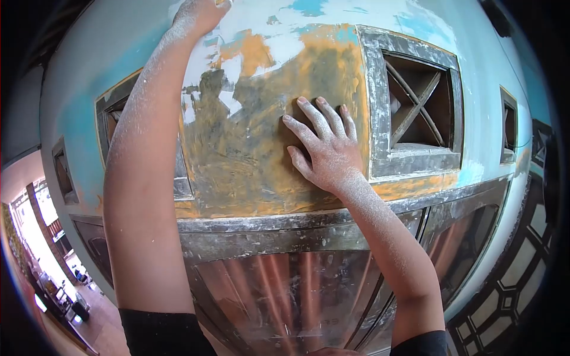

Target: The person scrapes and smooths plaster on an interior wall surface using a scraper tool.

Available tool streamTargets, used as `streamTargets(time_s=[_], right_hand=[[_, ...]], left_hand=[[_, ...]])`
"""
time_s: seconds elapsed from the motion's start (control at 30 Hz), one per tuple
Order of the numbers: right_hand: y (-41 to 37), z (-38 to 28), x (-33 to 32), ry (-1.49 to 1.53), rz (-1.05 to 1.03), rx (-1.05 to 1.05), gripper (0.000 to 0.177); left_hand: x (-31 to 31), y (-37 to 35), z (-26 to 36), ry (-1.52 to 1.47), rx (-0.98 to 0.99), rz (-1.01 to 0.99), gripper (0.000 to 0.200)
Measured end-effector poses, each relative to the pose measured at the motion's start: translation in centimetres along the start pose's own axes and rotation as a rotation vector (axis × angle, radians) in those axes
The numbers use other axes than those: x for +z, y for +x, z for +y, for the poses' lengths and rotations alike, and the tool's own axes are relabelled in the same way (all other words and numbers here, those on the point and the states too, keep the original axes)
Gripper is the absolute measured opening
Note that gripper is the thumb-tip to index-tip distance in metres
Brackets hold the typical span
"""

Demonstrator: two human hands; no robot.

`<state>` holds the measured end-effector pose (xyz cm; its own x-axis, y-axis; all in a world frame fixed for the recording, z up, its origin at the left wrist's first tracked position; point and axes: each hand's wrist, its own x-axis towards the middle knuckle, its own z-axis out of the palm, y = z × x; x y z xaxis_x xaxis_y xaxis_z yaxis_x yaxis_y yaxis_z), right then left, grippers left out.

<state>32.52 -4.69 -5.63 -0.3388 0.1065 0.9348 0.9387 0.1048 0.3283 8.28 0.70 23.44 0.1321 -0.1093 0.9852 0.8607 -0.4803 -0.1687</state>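
Observation:
My right hand lies against the wall with its fingers spread, dusted with white powder. Under and around it the surface is a worn patch of ochre and dark grey-brown. Up at the top edge of the view is my left hand, partly cut off, with its fingers curled in. What it may hold is out of sight. White dust coats that wrist and forearm too. Near it the wall carries uneven white filler over orange and turquoise paint.
A wooden-framed vent with crossed bars is set in the wall to the right; another vent frame is partly behind my left arm. Below runs a dusty wooden beam above glass panes with reddish curtains. A bright doorway area lies far left.

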Motion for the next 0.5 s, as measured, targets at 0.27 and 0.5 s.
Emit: streamTargets(time_s=[0.27,0.5], right_hand=[[-0.5,0.3,0.1,0.033,0.008,0.002,0.052],[-0.6,0.1,0.2,0.023,0.007,0.015,0.053]], left_hand=[[-2.2,0.1,-1.3,0.082,0.049,-0.07,0.062],[-1.9,-0.3,2.2,0.056,0.033,-0.022,0.059]])
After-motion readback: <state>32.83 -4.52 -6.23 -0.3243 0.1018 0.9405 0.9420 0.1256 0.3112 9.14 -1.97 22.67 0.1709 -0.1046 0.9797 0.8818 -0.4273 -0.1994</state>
